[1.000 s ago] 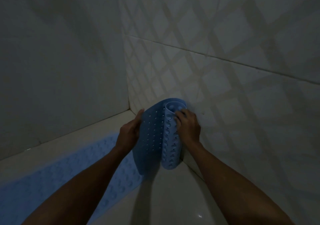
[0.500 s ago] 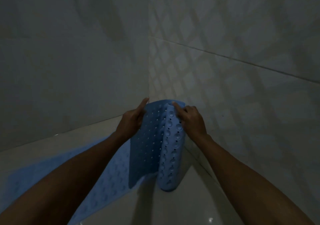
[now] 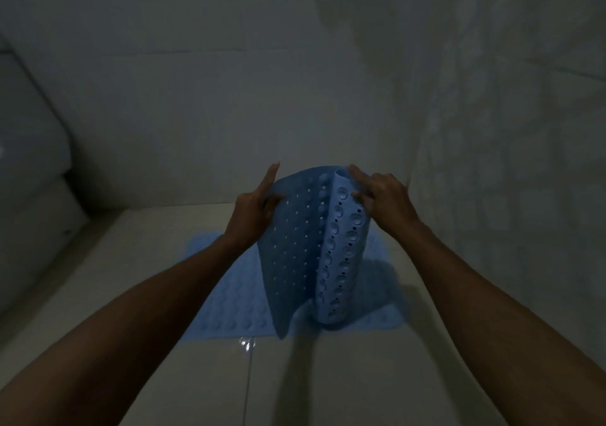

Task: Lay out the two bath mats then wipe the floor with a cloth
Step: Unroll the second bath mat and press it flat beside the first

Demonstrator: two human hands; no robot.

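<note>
While the room is seen only in dim light from the head camera, a blue rolled bath mat is held upright in front of the person, above the floor. The loose flap of this mat, dotted with small holes, is pinched at its upper left edge by the left hand, with the thumb on the near face and the fingers behind. The still-coiled part, on which rows of round suction cups are shown, is gripped at its top by the right hand, whose fingers are curled over the roll. The lower end of the roll is seen against a second blue bath mat; whether it touches that mat cannot be told. The second mat is laid flat on the pale tiled floor, partly hidden behind the held mat, with its far edge near the base of the back wall. A small bright glint is seen on the floor just in front of the flat mat's near edge, beside a tile joint. Patterned tiles are made out faintly on the right wall. A pale rounded fixture is seen at the left edge; what it is cannot be told.
</note>
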